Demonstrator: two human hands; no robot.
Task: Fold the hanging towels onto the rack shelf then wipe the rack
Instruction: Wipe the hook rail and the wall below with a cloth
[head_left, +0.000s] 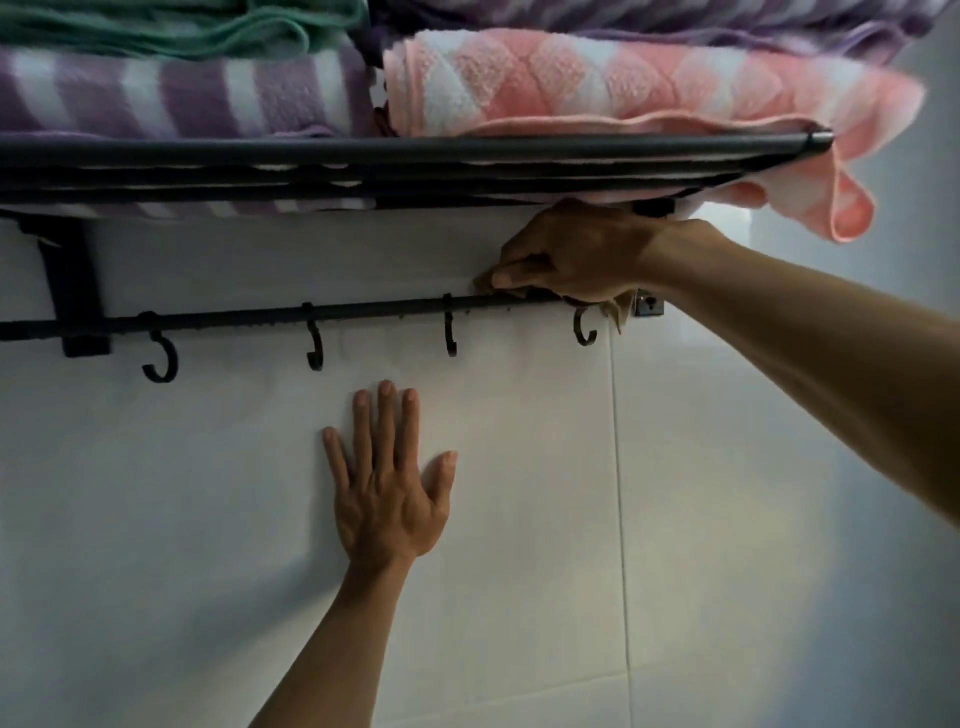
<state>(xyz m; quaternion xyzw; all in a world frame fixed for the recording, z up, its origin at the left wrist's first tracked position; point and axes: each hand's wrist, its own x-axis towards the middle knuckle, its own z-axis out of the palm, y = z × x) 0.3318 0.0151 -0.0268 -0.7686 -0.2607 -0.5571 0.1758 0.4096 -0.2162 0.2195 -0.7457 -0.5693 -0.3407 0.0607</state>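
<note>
A black metal rack shelf (395, 150) runs across the top, seen from below. Folded towels lie on it: a purple-striped towel (171, 96), a green towel (171, 26) on top of that, and a pink checked towel (597, 83) whose corner hangs off the right end. Below the shelf runs the hook rail (249, 316). My right hand (571, 254) grips a small tan cloth (615, 312) against the rail's right end. My left hand (389, 483) lies flat on the white wall tile, fingers spread, below the rail.
Several black hooks hang from the rail, such as the leftmost hook (161, 358). A black bracket (78, 291) fixes the rack to the wall at left, and a metal end mount (649, 304) sits at right. White wall tiles (727, 519) fill the lower area.
</note>
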